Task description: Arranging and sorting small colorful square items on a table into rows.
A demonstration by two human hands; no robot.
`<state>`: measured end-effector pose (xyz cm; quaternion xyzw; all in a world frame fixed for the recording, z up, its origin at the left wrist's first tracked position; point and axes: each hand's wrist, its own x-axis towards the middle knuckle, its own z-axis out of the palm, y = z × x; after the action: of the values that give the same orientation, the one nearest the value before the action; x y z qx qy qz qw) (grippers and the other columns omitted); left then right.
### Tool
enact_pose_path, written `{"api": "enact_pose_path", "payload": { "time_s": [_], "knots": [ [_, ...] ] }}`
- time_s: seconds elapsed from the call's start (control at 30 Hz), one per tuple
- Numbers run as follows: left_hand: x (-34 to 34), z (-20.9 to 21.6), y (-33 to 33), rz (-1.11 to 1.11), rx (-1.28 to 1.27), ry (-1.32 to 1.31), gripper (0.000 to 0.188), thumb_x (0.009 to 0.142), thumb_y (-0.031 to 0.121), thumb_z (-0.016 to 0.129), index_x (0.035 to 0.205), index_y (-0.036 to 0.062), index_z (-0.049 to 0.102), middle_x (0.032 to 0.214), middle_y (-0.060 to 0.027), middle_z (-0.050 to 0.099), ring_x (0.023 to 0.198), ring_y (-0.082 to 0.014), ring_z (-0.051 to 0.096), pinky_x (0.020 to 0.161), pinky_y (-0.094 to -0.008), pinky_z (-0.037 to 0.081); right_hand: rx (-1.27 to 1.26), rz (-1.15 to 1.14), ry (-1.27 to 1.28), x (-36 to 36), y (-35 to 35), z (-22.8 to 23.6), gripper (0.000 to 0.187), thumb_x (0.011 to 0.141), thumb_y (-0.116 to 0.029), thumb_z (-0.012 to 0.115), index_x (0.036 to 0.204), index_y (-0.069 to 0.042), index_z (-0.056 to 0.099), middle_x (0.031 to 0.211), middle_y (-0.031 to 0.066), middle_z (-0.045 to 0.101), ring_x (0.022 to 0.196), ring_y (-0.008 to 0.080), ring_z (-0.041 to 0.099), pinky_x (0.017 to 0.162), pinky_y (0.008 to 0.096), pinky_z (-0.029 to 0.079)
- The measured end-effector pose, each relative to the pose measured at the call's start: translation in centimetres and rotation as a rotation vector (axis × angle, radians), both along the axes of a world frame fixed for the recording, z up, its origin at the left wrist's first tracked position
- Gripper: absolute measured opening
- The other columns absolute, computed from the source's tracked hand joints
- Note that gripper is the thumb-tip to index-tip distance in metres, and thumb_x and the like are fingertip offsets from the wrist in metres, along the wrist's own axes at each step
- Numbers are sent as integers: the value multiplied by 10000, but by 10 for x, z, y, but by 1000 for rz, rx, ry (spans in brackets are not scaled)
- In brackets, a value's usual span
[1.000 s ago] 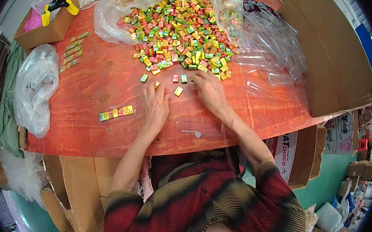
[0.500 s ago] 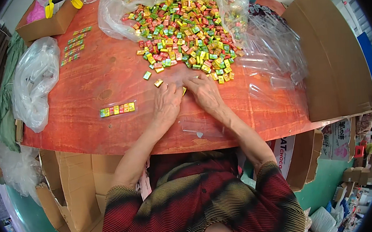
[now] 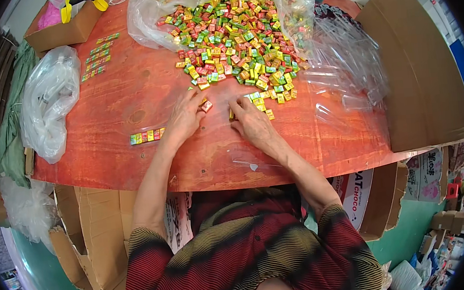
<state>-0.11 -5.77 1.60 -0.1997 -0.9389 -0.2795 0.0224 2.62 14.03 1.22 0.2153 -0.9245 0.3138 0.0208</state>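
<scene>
A large heap of small red, yellow and green boxes (image 3: 234,40) spreads over the red wooden table. At its near edge my left hand (image 3: 184,119) has a small reddish box (image 3: 206,106) between thumb and fingers. My right hand (image 3: 255,123) is curled, with a small yellow box (image 3: 232,113) at its thumb and fingertips. Beside that hand lie several loose yellow boxes (image 3: 259,101). Left of my left hand is a row of small boxes (image 3: 147,136), partly covered by my wrist. A clear plastic piece (image 3: 253,166) lies near the table's front edge.
Clear plastic sleeves (image 3: 346,63) are piled at the right, before an upright cardboard panel (image 3: 421,67). A clear plastic bag (image 3: 49,106) lies at the left edge, near several short rows of boxes (image 3: 97,59). An open carton (image 3: 62,33) stands at the far left.
My hands have moved apart, the left one going left and slightly nearer. A reddish box now shows at my left fingers, and more loose yellow boxes show beside my right hand.
</scene>
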Motion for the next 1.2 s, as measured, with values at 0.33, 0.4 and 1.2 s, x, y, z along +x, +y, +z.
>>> {"api": "enact_pose_path", "payload": {
  "time_s": [0.33,0.4,1.2],
  "knots": [
    [10,-14,4,110,98,17,310,711,10,626,1015,30,567,890,-146,530,856,-327,543,732,-392,437,102,-27,285,-7,-13,-5,281,694,-77,604,966,-42,540,938,133,517,840,295,515,689,400,418],
    [15,-13,7,136,154,-23,288,700,7,631,982,25,574,857,-146,530,828,-336,543,717,-397,437,101,-34,440,-8,-21,-4,215,693,-101,582,900,-49,563,861,113,527,781,271,513,650,394,404],
    [12,-7,3,1,175,-42,435,664,126,709,1050,24,535,994,-136,499,905,-319,540,757,-391,445,50,-123,93,3,-7,-6,327,743,-108,623,1050,-36,536,1001,154,523,851,330,562,702,384,472]
  ]
}}
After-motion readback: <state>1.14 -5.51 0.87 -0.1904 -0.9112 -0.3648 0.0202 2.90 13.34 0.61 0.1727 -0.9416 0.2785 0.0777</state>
